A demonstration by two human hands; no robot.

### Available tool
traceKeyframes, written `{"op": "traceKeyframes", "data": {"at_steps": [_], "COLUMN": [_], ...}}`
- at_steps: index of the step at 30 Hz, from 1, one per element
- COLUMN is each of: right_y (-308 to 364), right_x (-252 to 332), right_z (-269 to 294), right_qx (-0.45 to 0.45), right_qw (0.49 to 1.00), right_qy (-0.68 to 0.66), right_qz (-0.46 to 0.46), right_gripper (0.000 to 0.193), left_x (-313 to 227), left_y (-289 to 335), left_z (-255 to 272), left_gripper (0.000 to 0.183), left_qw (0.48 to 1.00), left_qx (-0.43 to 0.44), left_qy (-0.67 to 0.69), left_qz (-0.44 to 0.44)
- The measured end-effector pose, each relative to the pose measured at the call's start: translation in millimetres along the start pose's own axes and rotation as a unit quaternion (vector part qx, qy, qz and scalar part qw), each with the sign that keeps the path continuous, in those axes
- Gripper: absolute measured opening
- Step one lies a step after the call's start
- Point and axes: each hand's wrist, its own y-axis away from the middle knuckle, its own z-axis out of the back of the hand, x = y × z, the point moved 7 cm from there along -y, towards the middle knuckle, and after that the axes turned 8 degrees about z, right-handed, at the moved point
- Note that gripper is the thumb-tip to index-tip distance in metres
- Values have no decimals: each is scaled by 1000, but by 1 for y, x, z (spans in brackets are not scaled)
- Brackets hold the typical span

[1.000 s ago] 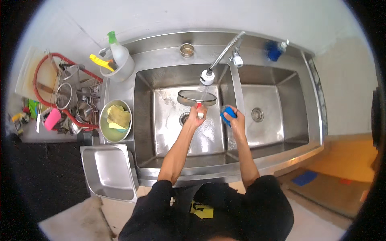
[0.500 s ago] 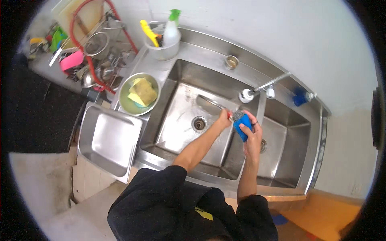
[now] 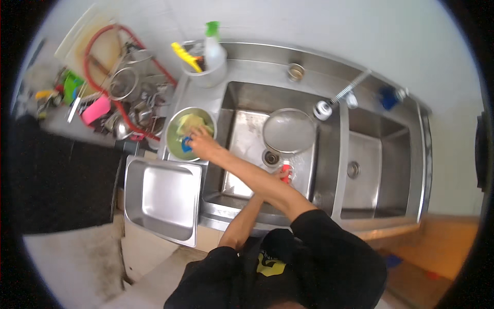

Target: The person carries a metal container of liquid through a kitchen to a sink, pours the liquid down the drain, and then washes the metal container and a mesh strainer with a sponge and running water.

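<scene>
My left hand (image 3: 281, 173), partly behind my right forearm, grips the red handle of a round mesh strainer (image 3: 289, 130). The strainer's disc lies face-on over the large sink basin (image 3: 242, 149), close to the drain. My right arm crosses over the left one. My right hand (image 3: 205, 146) reaches into a round bowl (image 3: 173, 147) left of the basin, its fingers closed around a blue scrub pad (image 3: 187, 144). Beside the fingertips sits a yellow sponge (image 3: 191, 121). Blur and the fingers hide part of the pad.
A white spray faucet head (image 3: 322, 110) hangs above the basin's right rim. A smaller basin (image 3: 365, 159) adjoins on the right. At left stands a steel pan (image 3: 164, 195). Behind the bowl are a tub (image 3: 211, 76) of brushes and bottles and a rack of utensils. A small metal cup (image 3: 296, 72) stands on the back ledge.
My right hand has swung left from the strainer to the bowl with the blue scrub pad. My left hand has moved nearer, turning the strainer from edge-on to face-on.
</scene>
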Motion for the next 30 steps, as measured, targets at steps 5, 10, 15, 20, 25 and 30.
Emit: {"op": "traceKeyframes", "data": {"at_steps": [5,10,15,20,25,30], "right_y": [19,103,279,407,461,464], "right_x": [26,-7,-37,-59,-60,-61], "right_z": [16,88,154,206,212,203], "right_qx": [21,-190,-230,-334,-403,-418], "right_qw": [996,933,846,753,700,674], "right_qy": [-68,-261,-307,-250,-263,-282], "right_qz": [-48,-157,-371,-509,-528,-540], "right_gripper": [38,30,34,28,27,27], "left_x": [-3,6,-7,-29,-39,-38], "left_y": [-17,-20,-20,-34,-51,-60], "left_z": [51,95,98,83,71,62], "left_gripper": [26,32,50,48,43,41], "left_qw": [992,955,926,881,879,894], "left_qx": [-73,-234,-231,-236,-203,-169], "left_qy": [70,-143,-281,-391,-408,-392], "left_qz": [-77,-111,-107,-124,-144,-133]}}
